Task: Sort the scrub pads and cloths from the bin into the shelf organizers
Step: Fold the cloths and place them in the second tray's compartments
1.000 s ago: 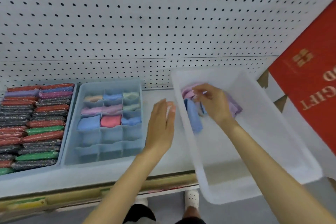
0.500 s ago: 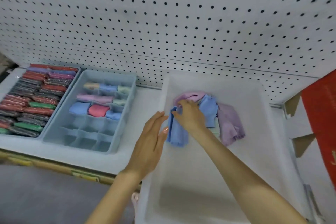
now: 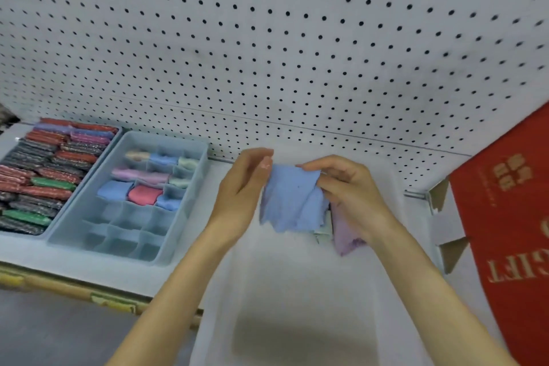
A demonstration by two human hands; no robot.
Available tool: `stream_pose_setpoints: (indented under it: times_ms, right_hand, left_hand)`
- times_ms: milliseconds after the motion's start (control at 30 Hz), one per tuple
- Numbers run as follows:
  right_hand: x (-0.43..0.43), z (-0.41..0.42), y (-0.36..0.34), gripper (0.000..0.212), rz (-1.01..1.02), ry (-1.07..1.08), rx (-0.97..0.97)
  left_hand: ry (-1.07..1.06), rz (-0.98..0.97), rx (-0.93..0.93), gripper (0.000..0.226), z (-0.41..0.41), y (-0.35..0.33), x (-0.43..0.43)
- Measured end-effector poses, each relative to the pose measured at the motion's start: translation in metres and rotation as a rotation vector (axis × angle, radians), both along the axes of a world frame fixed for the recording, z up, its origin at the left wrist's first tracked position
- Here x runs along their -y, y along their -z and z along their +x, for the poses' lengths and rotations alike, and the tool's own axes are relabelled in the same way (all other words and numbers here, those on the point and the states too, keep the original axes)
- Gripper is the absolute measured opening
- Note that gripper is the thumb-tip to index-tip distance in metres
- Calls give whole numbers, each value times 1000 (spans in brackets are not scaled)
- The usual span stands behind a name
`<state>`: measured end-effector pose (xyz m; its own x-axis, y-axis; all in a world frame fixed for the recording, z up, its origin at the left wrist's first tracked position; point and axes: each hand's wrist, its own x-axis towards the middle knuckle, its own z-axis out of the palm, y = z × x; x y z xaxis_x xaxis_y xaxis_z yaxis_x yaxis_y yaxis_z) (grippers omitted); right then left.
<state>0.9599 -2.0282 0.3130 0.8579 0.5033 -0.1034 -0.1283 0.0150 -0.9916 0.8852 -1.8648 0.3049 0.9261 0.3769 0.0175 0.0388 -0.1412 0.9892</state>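
Blue cloth (image 3: 292, 199) raised off bin (image 3: 297, 291) | left hand (image 3: 240, 187), right hand (image 3: 347, 184) pinch its corners | one lilac cloth (image 3: 344, 232) below

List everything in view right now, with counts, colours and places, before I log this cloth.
blue cloth: one, blue, held spread above the bin between both hands
purple cloth: one, lilac, in the bin under the right wrist
pale cloth: one, whitish green, mostly hidden beneath the blue cloth
bin: one, translucent white, centre
organizer: one, light blue, divided, left of the bin
folded cloths: several, blue, red, lilac, cream and pale green, in the organizer's rear compartments
scrub pads: many, red, green, purple and dark, packed in rows, far left
pegboard: one, white, behind everything
red box: one, red with gold lettering, right edge
left hand: pinches the blue cloth's top left corner
right hand: grips its right edge
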Motion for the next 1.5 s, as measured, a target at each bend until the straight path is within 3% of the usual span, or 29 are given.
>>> stream_pose_setpoints:
  times_ms: [67,200,367,500,633,767,967,1067,1133,1300,1433,1500]
  right_hand:
    - [3,-12,-25,41,125,51,-12]
    - [-1,-31,-61,43,252,252,74]
    - [-13,-49,-85,34,392,380,121]
    - [-19,-57,-97,19,458,397,111]
    - [-21,-57,-101,21,509,421,71]
    - [-23,-54,-97,10,253,511,187]
    - [-20,-65,-91,33,118,285,85]
    - [-18,-64,-91,10,86,308,130]
    - [-17,-63,-91,5,119,336,126]
    - [-16,-62,-87,7,173,408,112]
    - [-11,-66,-86,6,70,430,234]
    - [-8,-69,-88,16,17,372,286]
  left_hand:
    - [36,-88,32,7,4,-24,9]
    - [47,-191,170,33,-1,-62,20]
    - [164,-154,275,23,-6,-93,26]
    - [192,-102,300,36,-4,-101,25]
    - [217,-87,303,35,-6,-102,21]
    - [168,-112,326,32,-8,-106,16]
    - [120,-162,333,28,-7,-103,10]
    - [149,-162,294,15,-6,-102,5]
    - [221,-188,264,10,-7,-102,2]
    - [371,-177,166,44,-12,-99,1]
    - [437,-189,113,57,-15,-95,0]
    - [449,-232,106,60,-17,-95,-1]
